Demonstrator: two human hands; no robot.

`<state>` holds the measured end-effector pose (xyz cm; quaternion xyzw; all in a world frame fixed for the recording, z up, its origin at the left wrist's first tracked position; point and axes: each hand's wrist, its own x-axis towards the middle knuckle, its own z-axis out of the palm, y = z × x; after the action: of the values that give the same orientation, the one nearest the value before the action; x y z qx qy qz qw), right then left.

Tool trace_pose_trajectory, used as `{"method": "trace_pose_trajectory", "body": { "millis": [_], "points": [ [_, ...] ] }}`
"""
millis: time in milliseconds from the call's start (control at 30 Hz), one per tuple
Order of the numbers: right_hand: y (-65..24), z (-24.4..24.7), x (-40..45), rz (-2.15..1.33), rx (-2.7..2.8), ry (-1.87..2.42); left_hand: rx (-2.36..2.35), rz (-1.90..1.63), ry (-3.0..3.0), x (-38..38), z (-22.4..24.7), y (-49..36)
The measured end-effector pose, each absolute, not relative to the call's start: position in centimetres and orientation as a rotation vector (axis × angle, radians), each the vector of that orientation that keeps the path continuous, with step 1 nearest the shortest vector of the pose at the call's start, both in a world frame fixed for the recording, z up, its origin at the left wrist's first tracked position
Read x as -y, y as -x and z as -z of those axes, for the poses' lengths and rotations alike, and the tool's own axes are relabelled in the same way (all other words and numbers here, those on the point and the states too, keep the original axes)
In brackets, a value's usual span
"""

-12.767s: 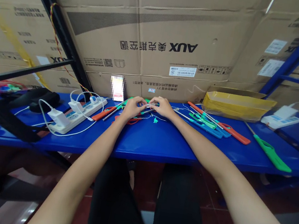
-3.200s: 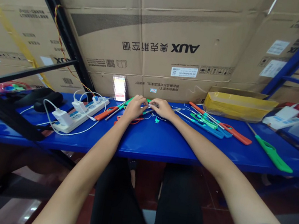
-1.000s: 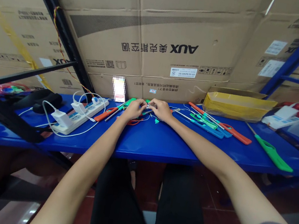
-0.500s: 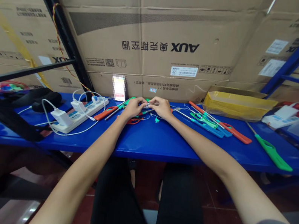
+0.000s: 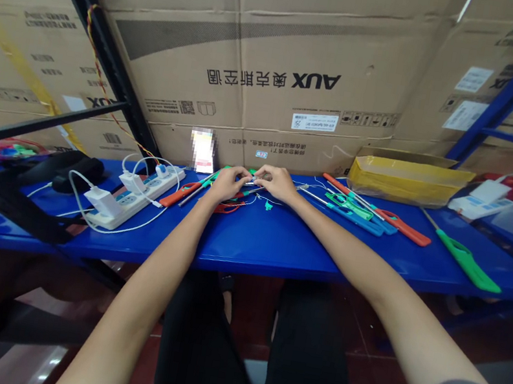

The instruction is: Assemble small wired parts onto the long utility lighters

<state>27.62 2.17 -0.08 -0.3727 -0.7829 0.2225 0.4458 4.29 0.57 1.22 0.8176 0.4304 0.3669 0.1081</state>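
1. You are pinching a small silvery part between both hands, near the middle of the far edge of the blue metal table. It is too small to make out clearly.
2. Your left hand is narrowly closed at the part's left side, its fingers bunched.
3. Your right hand is narrowly closed at its right side, just beside your left.
4. A thin white wire and a tiny green clip lie just below your hands.
5. To your left lie a red looped plastic handle and an orange long-nosed lighter, then a white power strip with plugged-in chargers.
6. To your right lie blue, green and orange long-nosed lighters; a green one lies apart, toward the table's right end.
7. A yellow-lined cardboard tray sits along the far edge.
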Motion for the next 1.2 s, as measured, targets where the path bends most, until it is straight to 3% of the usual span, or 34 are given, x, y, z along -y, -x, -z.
{"method": "trace_pose_trajectory", "body": {
  "millis": [1200],
  "points": [
    [-27.6, -0.1, -1.2, -0.082, 2.259, 0.995, -1.272, -1.03, -2.416, -0.1, -1.5, -4.4]
  ]
}}
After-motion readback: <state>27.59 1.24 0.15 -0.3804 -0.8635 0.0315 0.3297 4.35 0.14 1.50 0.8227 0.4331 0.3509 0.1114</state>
